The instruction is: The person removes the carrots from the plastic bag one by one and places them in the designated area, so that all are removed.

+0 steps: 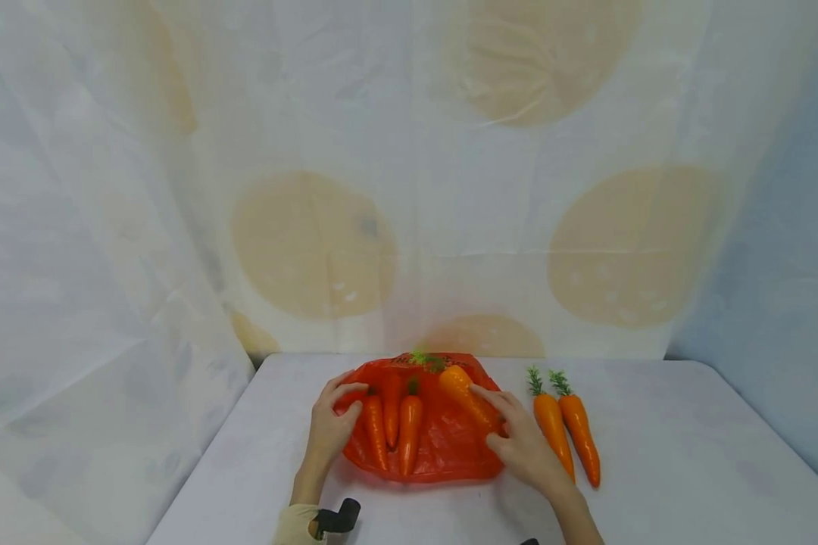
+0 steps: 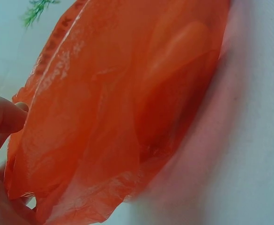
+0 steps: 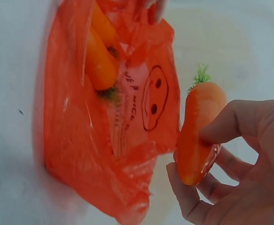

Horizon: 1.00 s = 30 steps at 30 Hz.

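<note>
A red plastic bag (image 1: 446,458) with dark print lies with its mouth toward the back, and several orange carrots (image 1: 410,435) show inside or through it. My left hand (image 1: 330,424) grips the bag's left edge between thumb and fingers; the left wrist view catches the film (image 2: 90,117) stretched by those fingers. Over the bag's right side, my right hand (image 1: 526,446) pinches one more carrot (image 1: 465,393), its leafy green top pointing up and left. In the right wrist view this carrot (image 3: 202,126) is beside the bag's opening, thumb across its front and fingers behind.
Two carrots (image 1: 552,424) with green tops lie side by side on the white table (image 1: 682,454), right of the bag and close to my right hand. A pale curtain (image 1: 450,227) with large tan circles hangs behind the table.
</note>
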Each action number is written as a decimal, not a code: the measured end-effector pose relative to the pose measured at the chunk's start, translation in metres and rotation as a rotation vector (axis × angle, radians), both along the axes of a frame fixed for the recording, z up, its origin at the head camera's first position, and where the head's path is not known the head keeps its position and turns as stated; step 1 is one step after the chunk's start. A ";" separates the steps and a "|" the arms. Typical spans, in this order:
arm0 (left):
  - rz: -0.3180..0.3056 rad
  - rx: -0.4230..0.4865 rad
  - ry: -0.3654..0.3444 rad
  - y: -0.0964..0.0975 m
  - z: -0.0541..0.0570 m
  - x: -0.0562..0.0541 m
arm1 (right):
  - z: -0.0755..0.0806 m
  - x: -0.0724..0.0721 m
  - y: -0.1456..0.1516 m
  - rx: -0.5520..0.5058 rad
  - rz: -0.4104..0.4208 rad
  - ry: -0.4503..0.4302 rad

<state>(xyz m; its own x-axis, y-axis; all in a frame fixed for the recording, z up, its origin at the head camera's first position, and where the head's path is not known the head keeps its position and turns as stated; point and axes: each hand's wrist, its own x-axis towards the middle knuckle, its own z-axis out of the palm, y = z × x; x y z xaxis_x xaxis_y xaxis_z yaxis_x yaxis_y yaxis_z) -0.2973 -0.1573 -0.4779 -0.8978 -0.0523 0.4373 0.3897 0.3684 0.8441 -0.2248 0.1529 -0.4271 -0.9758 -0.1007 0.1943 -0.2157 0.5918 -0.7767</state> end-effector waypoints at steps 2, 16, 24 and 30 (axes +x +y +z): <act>0.001 -0.002 0.003 0.000 -0.001 0.000 | 0.000 -0.001 0.008 -0.010 -0.001 -0.001; 0.011 0.003 0.006 0.002 -0.003 -0.001 | 0.004 0.001 0.063 -0.048 -0.119 0.065; 0.019 0.000 0.049 0.001 -0.003 -0.002 | 0.003 0.004 0.090 -0.025 -0.243 -0.003; 0.015 0.004 0.028 0.002 -0.004 -0.001 | -0.002 0.006 0.108 -0.018 -0.287 -0.054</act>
<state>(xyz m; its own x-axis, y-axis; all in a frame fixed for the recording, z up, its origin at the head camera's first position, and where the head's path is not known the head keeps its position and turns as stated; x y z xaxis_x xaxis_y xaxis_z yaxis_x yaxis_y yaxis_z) -0.2986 -0.1557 -0.4822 -0.8844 -0.0677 0.4618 0.4073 0.3715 0.8344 -0.2190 0.2610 -0.4289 -0.9729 0.1835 0.1407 0.0001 0.6089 -0.7932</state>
